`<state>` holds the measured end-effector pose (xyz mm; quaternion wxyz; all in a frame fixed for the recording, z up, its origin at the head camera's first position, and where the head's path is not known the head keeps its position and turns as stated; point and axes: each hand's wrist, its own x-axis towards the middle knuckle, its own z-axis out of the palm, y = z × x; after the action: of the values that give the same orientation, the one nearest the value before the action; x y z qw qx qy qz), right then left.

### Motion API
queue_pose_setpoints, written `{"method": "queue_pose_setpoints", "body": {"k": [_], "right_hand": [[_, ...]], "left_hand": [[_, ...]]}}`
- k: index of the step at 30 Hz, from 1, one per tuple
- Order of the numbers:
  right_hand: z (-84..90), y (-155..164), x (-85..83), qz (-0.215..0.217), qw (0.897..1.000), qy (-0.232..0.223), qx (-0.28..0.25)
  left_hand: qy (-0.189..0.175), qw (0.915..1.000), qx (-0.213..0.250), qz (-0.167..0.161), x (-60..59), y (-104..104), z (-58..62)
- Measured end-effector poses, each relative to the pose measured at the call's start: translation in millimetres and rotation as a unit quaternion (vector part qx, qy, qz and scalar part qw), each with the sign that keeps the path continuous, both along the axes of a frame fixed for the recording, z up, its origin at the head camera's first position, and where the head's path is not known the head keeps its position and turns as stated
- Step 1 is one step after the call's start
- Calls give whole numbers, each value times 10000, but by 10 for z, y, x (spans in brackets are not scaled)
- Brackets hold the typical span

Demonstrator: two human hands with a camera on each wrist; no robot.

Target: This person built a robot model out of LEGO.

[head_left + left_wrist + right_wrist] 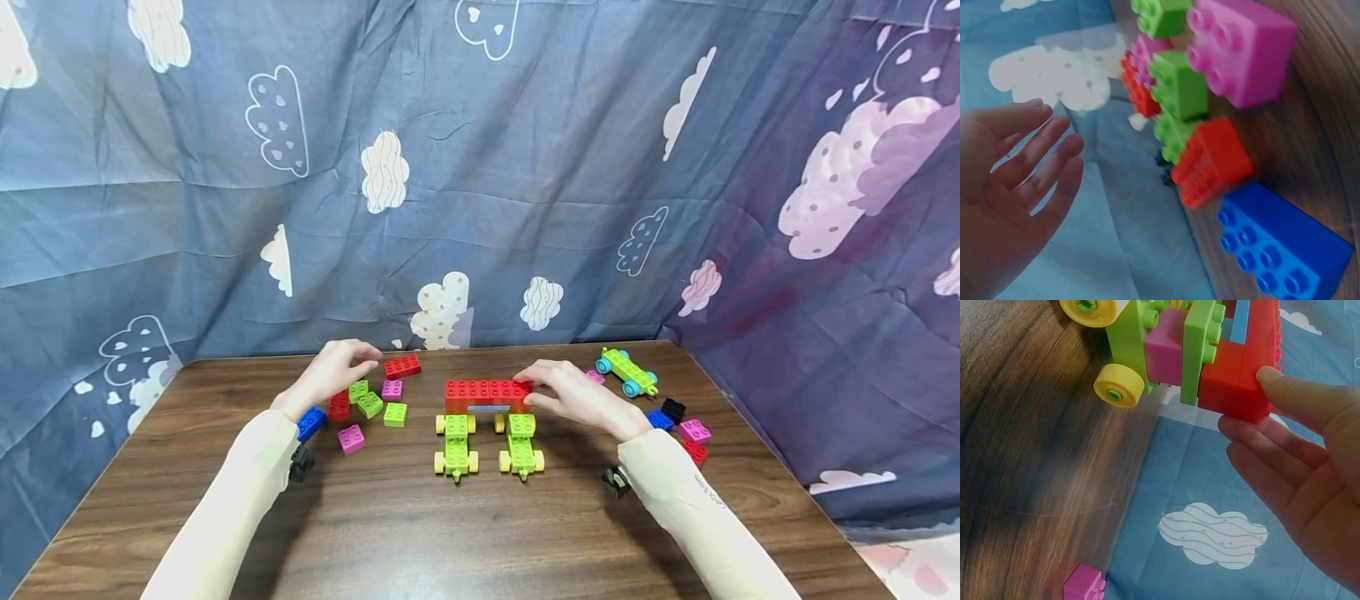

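Observation:
My right hand (573,394) pinches the right end of a red brick row (487,392), thumb on one face and fingers at the end, as the right wrist view shows. The row spans two lime wheeled bases with yellow wheels, the left base (456,450) and the right base (521,450). A pink brick (1166,347) and a lime brick (1196,353) sit between base and red bricks. A light blue strip (488,408) shows in the row's front. My left hand (333,372) hovers with relaxed fingers, holding nothing, above loose bricks near a red brick (402,366).
Left on the table (375,517) lie several lime and pink bricks, a red brick (339,406) and a blue brick (311,423). At right are a lime base with blue wheels (628,373) and blue (661,419), black (673,409), pink (694,431) and red bricks (695,452).

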<state>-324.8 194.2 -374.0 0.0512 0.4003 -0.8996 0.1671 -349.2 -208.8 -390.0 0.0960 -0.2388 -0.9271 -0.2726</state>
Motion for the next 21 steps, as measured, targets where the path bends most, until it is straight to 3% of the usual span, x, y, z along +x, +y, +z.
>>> {"method": "queue_pose_setpoints", "body": {"k": [6, 13, 21], "right_hand": [[8, -2, 14, -66, 9999, 7, 86], [11, -3, 34, -72, 9999, 65, 65], [13, -6, 36, 3, 9999, 98, 39]], "left_hand": [[-129, 9989, -315, 328, -70, -100, -64], [-317, 9922, -1075, 544, -144, -143, -117], [-299, 9883, -1333, 677, -163, -202, -218]]}}
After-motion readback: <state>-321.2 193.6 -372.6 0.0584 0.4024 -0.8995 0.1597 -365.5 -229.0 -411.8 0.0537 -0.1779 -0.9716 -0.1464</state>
